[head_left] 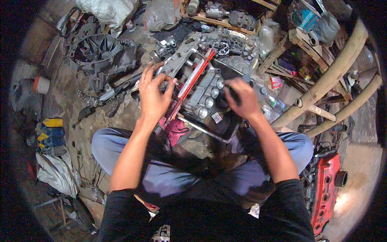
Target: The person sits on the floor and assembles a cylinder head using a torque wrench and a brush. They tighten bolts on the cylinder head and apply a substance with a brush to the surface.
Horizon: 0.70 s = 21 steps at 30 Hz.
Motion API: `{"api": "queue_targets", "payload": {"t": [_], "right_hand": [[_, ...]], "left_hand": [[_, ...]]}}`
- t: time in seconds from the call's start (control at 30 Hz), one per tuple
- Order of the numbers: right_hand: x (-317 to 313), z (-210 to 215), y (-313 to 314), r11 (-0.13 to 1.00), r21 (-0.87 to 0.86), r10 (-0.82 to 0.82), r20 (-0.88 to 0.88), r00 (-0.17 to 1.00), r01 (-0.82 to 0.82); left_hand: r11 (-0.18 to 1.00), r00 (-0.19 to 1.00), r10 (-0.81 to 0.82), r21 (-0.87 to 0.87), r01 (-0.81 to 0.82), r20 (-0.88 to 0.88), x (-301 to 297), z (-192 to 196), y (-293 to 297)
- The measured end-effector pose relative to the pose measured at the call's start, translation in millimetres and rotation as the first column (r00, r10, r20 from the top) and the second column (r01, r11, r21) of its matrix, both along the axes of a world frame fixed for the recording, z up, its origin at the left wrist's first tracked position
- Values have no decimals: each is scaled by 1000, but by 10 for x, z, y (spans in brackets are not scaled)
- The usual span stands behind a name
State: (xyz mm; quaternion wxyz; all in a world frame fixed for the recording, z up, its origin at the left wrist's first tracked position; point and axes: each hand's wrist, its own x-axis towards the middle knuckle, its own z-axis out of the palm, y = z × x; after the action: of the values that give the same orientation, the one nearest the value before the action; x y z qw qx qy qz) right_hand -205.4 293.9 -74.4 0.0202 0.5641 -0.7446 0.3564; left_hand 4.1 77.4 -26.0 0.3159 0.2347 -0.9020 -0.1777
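Observation:
A grey metal engine part with a row of round bores (206,93), like a throttle body or manifold, lies tilted in front of me. Along its left side runs a long red-edged metal strip (195,80). My left hand (155,94) is raised just left of the strip, its thumb and index finger pinched together and the others lifted; anything between the fingertips is too small to tell. Over the right end of the bores hovers my right hand (244,99), its curled fingers smeared by motion. Below the part sits a dark tray (229,137).
A bell-shaped gearbox housing (96,50) lies far left. Bamboo poles (322,84) cross on the right, near a plastic bottle (275,101). A red engine cover (325,193) stands at lower right. Pink cloth (175,131) lies by the tray; blue-and-yellow containers (52,132) are at left.

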Motion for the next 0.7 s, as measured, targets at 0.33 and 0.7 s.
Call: {"api": "queue_targets", "payload": {"t": [0.33, 0.7], "right_hand": [[147, -1010, 141, 591, 799, 228, -38, 973, -107], [431, -1000, -19, 423, 905, 191, -144, 971, 51]], "left_hand": [[1000, 726, 23, -22, -10, 687, 340, 2, 386], [987, 736, 157, -128, -96, 658, 448, -222, 332]]}}
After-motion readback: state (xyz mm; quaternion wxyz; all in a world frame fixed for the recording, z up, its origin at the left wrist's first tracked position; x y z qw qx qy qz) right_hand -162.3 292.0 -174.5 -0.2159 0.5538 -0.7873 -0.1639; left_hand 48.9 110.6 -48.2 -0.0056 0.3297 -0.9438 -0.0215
